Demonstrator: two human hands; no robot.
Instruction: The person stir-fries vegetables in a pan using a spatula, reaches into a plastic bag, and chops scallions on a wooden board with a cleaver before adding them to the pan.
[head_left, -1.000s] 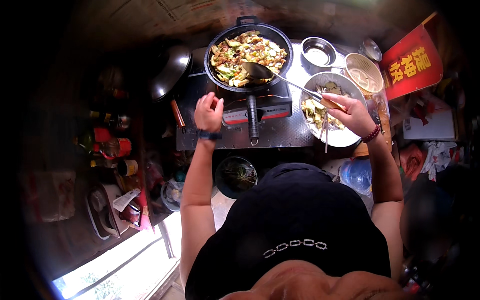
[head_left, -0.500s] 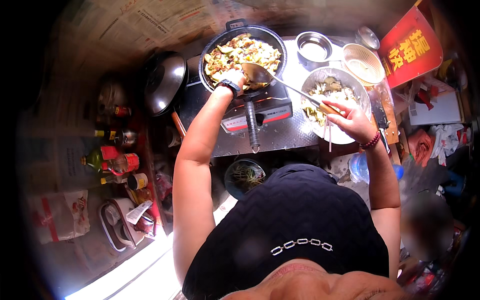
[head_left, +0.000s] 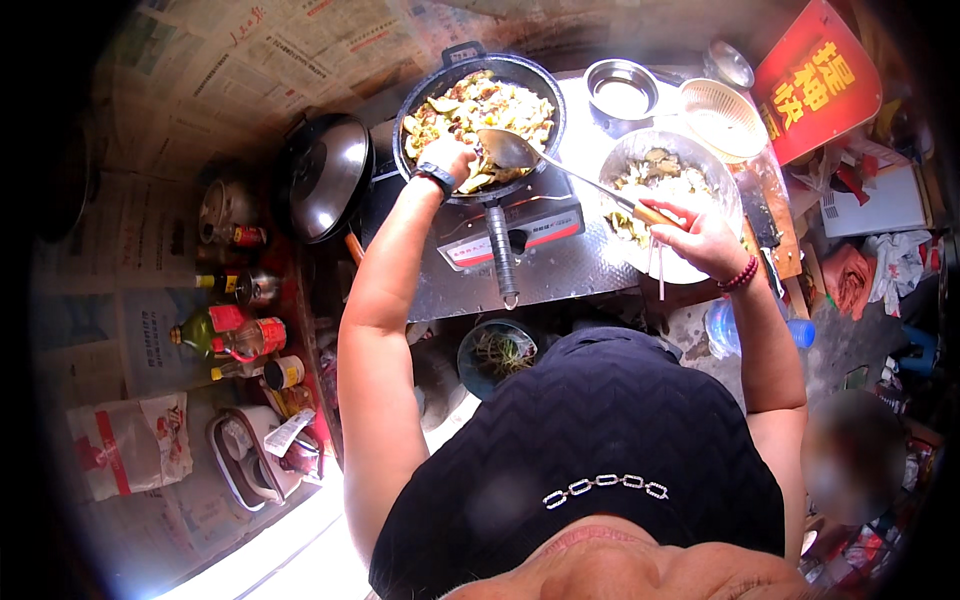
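Note:
A black frying pan (head_left: 556,100) full of chopped, browned food (head_left: 482,103) stands on a portable gas stove (head_left: 547,222). My left hand (head_left: 447,160), with a dark watch at its wrist, is over the pan's near-left rim; its fingers are bent together over the food, and their tips are hard to see. Wrapped round the wooden grip of a metal wok spatula (head_left: 508,149) is my right hand (head_left: 702,238). The spatula's rounded head rests over the pan near my left fingers. Thin chopsticks (head_left: 656,266) stick out below my right hand, above a large bowl (head_left: 727,180) of pale food.
Behind the bowl stand a metal pot (head_left: 622,92) and a cream basket (head_left: 722,118). A lidded wok (head_left: 325,180) is left of the stove. The pan's handle (head_left: 502,258) points towards me. Several bottles (head_left: 250,338) stand at left; a wooden board (head_left: 786,245) lies at right.
My left hand has shifted slightly left, away from the spatula's head. My right hand keeps its hold on the spatula, almost unmoved. The whole view has shifted slightly.

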